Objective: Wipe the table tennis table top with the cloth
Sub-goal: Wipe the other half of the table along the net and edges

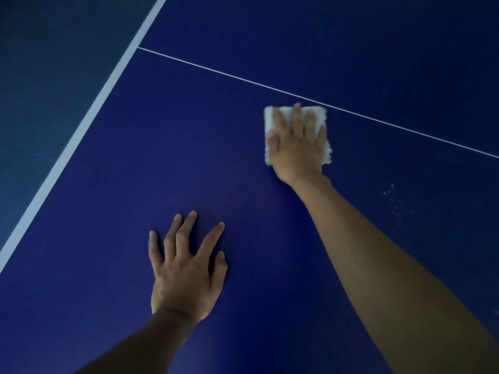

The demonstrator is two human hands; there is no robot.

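Two open hands down on table [135, 157]: pressing cloth [270, 120] flat under spread right hand [297, 147], just short of white line [243, 79]; bracing with flat left hand [186, 273] farther from it. Keep pressure even, overlap strokes, sweep pale specks [391, 195] on same side of line.

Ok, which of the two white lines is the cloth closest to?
The thin line; the white cloth under the right hand lies just short of it. The broad line runs well off to the left.
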